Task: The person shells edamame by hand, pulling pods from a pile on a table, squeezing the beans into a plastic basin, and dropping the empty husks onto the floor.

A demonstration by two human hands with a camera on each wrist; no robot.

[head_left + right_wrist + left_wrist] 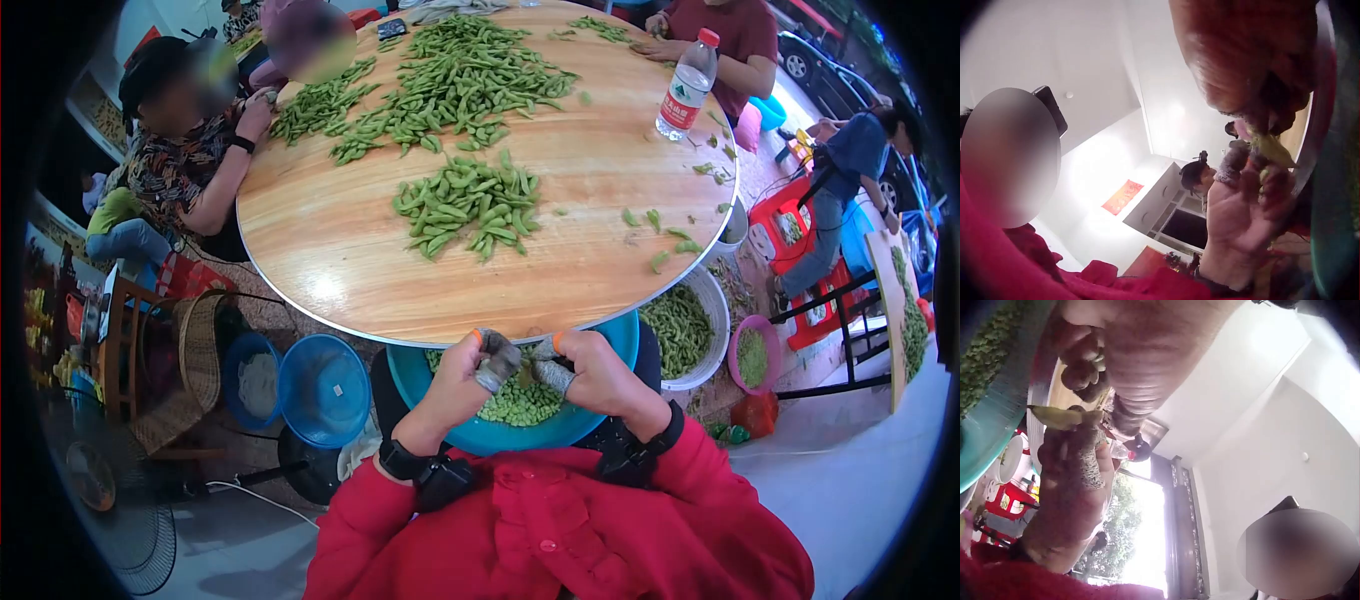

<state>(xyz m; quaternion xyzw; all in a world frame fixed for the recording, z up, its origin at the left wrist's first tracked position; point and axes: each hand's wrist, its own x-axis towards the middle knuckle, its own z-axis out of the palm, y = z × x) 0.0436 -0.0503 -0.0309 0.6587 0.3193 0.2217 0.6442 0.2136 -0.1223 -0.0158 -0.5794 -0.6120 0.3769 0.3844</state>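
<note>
Both hands meet over a teal basin point(610, 365) of shelled green beans point(520, 402) at the table's near edge. A yellowish-green bean pod point(1057, 417) runs between the fingertips in the left wrist view. The left hand point(458, 385) pinches it with curled fingers; the right hand point(598, 372) also pinches it from the other side. Grey wrapping covers each thumb, with orange showing beside it. The same pod point(1275, 152) appears between the two hands in the right wrist view. In front of them a small heap of green pods point(470, 205) lies on the round wooden table point(340, 250).
A larger heap of pods point(460, 80) covers the table's far side. A water bottle point(688, 85) stands at the right. Blue basins point(325, 390) are on the floor at left, a white basket of pods point(680, 330) at right. Other people sit around the table.
</note>
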